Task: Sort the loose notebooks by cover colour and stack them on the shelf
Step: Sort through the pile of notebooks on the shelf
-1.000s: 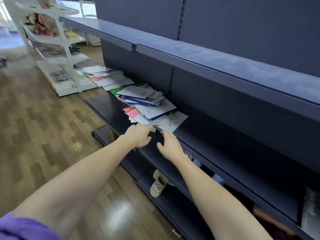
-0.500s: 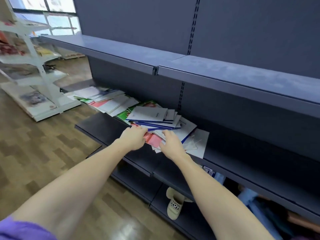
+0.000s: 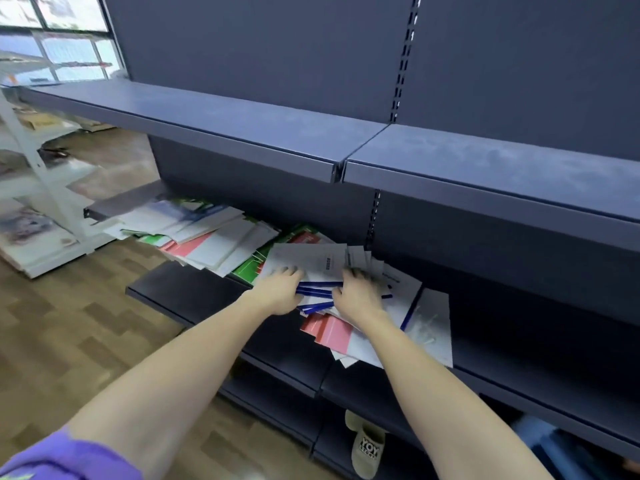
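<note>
A pile of blue-edged notebooks (image 3: 313, 265) near the shelf (image 3: 194, 289) front edge is gripped by the left hand (image 3: 280, 292) and right hand (image 3: 356, 294), fingers curled.

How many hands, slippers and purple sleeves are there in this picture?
Bare hands: 2, the left hand and the right hand, both on the jumbled pile of loose notebooks
Beige slipper on the bottom shelf: 1
Purple sleeve: 1
Total: 4
</note>
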